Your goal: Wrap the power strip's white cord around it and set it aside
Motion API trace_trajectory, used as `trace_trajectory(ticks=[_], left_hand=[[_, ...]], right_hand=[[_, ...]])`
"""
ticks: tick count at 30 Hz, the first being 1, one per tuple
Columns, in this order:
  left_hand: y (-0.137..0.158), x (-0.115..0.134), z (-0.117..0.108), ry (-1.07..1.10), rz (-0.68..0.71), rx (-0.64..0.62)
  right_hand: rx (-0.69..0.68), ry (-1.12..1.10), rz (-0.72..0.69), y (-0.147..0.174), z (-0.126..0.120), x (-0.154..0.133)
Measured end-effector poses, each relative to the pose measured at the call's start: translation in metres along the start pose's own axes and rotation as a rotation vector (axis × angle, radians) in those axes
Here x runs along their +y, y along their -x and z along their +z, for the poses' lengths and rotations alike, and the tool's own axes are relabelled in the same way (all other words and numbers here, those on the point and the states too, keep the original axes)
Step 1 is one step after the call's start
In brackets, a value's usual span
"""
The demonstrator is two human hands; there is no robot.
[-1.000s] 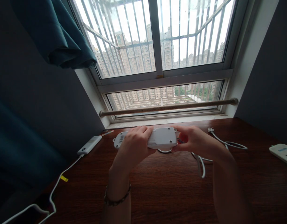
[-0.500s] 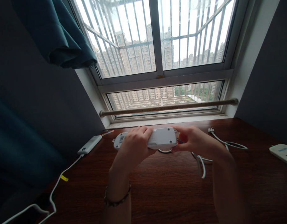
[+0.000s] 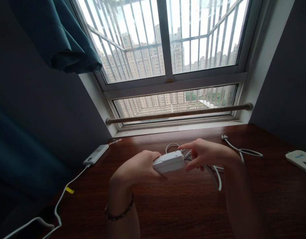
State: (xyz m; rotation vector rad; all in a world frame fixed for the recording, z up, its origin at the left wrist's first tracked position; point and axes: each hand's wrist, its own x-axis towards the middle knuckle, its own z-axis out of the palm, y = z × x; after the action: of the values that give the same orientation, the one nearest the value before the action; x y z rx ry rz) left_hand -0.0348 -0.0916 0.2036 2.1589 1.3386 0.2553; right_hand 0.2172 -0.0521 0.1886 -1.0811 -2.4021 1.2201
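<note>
A white power strip (image 3: 169, 162), its screwed underside partly in view, is held above the brown wooden table. My left hand (image 3: 136, 167) is closed around its left part, covering it, with the thumb along the near side. At the strip's right end is my right hand (image 3: 201, 154), index fingertip on the top edge and thumb by the lower corner, gripping that end. Thin wires or cord show between these fingers; where they join the strip is hard to make out. The white cord (image 3: 218, 181) loops on the table beneath and beside my right hand.
A plug (image 3: 224, 137) on a white cord lies at the back right. Another white socket strip (image 3: 300, 160) rests at the right edge. To the left, a white power bank-like device (image 3: 96, 154) has a cable (image 3: 58, 199) attached. Behind the table is a barred window with a rail (image 3: 177, 114).
The power strip has tilted and turned, showing less of its underside and more of its side. My left hand has rolled and lowered with it. My right index finger has shifted onto its top edge.
</note>
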Motion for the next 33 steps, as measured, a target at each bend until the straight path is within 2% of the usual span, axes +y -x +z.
trace_trajectory(ticks=[3,6,9,12,14,17,19,21,24,26,28,31,33], left_hand=[[0.007,-0.002,-0.006,0.008,0.035,0.097],[0.013,-0.008,-0.015,0.01,0.068,0.191],[0.014,-0.021,-0.025,-0.026,0.082,0.316],[0.008,-0.037,-0.032,-0.11,0.049,0.486],[0.002,-0.044,-0.032,-0.176,0.004,0.595],[-0.009,-0.049,-0.03,-0.215,-0.026,0.664],[-0.015,-0.051,-0.028,-0.185,-0.022,0.666],[-0.019,-0.052,-0.028,-0.146,-0.004,0.697],[-0.022,-0.053,-0.028,-0.102,0.01,0.776],[-0.026,-0.052,-0.026,0.007,-0.001,0.801],[-0.03,-0.048,-0.02,0.263,0.004,0.773],[-0.038,-0.037,-0.009,0.74,0.032,0.627],[-0.041,-0.028,-0.004,0.964,0.029,0.521]], right_hand=[[0.027,0.066,-0.022,-0.001,0.0,0.002],[0.037,0.015,0.006,0.001,-0.007,0.009],[0.102,-0.01,-0.043,0.004,-0.019,0.02],[0.301,0.03,-0.121,0.005,-0.029,0.028],[0.563,0.105,-0.165,0.003,-0.032,0.029],[0.951,0.212,-0.22,-0.002,-0.034,0.03],[1.034,0.236,-0.265,-0.006,-0.035,0.034],[1.032,0.279,-0.294,-0.01,-0.039,0.041],[1.039,0.278,-0.228,-0.015,-0.045,0.057],[1.005,0.154,-0.184,-0.02,-0.048,0.066],[0.954,-0.018,-0.217,-0.026,-0.049,0.074],[0.951,-0.174,-0.298,-0.034,-0.048,0.08],[0.934,-0.194,-0.309,-0.039,-0.047,0.084]])
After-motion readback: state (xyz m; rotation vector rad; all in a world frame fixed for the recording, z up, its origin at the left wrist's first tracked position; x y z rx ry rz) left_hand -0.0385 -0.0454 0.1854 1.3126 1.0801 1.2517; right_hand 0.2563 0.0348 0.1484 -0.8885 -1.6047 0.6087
